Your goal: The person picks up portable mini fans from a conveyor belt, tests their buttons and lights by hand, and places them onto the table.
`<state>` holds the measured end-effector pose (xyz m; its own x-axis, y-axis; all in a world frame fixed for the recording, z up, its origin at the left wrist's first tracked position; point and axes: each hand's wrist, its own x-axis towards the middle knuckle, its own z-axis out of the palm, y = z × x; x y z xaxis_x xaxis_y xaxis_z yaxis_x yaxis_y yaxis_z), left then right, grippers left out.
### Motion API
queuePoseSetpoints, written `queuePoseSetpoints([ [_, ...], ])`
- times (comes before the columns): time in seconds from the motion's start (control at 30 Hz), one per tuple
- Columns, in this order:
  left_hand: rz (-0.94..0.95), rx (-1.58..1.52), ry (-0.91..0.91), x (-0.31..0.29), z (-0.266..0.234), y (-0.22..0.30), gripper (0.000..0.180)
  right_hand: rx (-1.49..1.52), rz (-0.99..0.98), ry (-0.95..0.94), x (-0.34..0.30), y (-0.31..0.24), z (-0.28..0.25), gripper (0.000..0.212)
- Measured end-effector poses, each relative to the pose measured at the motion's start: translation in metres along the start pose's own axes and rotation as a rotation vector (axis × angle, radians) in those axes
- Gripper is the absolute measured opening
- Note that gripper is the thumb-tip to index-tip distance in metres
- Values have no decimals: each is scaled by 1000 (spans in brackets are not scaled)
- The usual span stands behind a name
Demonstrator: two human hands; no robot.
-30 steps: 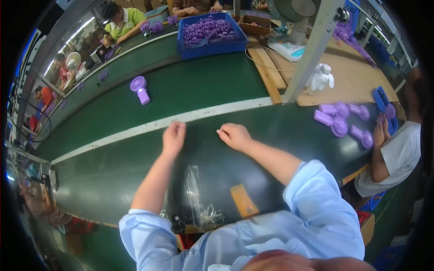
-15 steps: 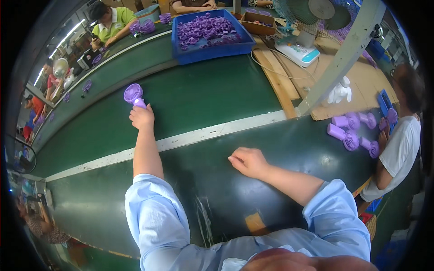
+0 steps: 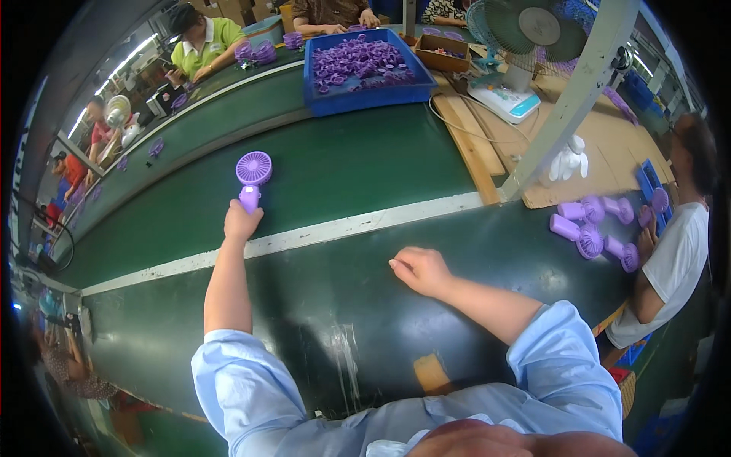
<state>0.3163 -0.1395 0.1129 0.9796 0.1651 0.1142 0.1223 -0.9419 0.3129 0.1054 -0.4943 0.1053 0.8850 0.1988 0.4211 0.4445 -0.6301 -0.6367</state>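
A purple handheld fan point(image 3: 253, 169) with a round slotted head is gripped by its handle in my left hand point(image 3: 242, 220). Its head points away from me, over the green belt point(image 3: 343, 164) past the pale metal strip point(image 3: 365, 221). My right hand point(image 3: 423, 271) rests on the near dark green tabletop point(image 3: 335, 286), with the fingers curled in and the thumb against them. No object shows in the right hand. To its right, several purple handheld fans point(image 3: 588, 241) lie in a group by a co-worker in a white shirt point(image 3: 670, 259).
A blue tray point(image 3: 373, 100) of small purple parts stands at the far side of the belt. Wooden boards point(image 3: 466, 145), a desk fan point(image 3: 506, 99) and a slanted metal post point(image 3: 567, 107) are to the right. A white glove point(image 3: 569, 160) lies on cardboard. Other workers sit along the far line.
My left hand has drawn the fan a little nearer and to the right, and its head now stands more upright in view. My right hand has stayed almost still.
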Motion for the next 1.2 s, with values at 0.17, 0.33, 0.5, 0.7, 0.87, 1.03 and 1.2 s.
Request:
queuePoseSetpoints([
  [0.17,96,-770,-1,-89,1,3,46,-7,18,6,-6,2,1,19],
  [0.33,-99,-1384,-367,-227,-25,31,38,6,22,21,-10,3,0,19],
  [0.5,-225,-1511,-436,-306,-21,37,44,-5,29,2,-9,4,0,20],
  [0.7,-82,-1362,-319,-307,-12,49,49,8,57,4,-7,3,1,20],
  [0.87,46,-1225,-254,-303,5,42,50,-5,26,17,-7,4,2,19],
  [1.03,46,-1217,-239,-305,4,44,52,11,35,15,-8,4,1,19],
  [1.2,76,-1136,-221,-304,9,41,53,11,38,15,-7,3,2,19],
])
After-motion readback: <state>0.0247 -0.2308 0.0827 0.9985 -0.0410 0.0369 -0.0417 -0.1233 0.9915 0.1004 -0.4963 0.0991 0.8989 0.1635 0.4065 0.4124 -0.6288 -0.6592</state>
